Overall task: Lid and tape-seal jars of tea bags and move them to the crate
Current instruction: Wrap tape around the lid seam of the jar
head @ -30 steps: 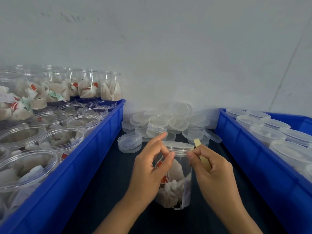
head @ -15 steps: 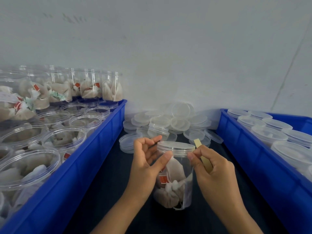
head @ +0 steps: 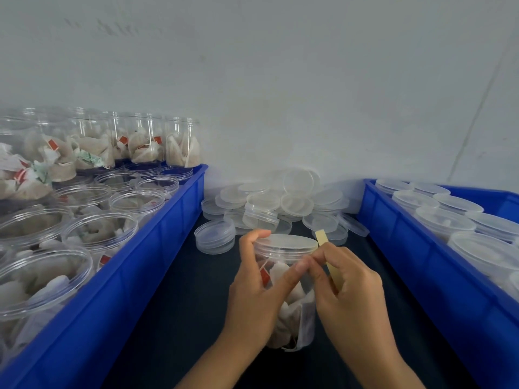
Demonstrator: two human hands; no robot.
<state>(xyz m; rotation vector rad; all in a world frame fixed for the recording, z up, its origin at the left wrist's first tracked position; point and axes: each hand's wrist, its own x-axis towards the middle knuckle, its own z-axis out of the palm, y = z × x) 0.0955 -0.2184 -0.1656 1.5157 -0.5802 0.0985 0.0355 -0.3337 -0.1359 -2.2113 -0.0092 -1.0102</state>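
Between two blue crates, on the dark tabletop [head: 174, 299], stands the clear jar of tea bags [head: 292, 310], its lid [head: 286, 242] already on. Sealing looks only begun: the tan tape strip [head: 323, 240] sticks up beside the lid's right edge, not yet wrapped round. The left hand [head: 252, 299] curls its fingers round the jar's upper wall, thumb across the front. The right hand [head: 348, 290] pinches the strip near the rim. Much remains, I judge: the left crate [head: 157, 248] holds many open jars [head: 92, 228] of tea bags, loose lids [head: 280, 200] lie heaped at the wall, and the right crate [head: 398, 248] holds lidded jars [head: 446, 223].
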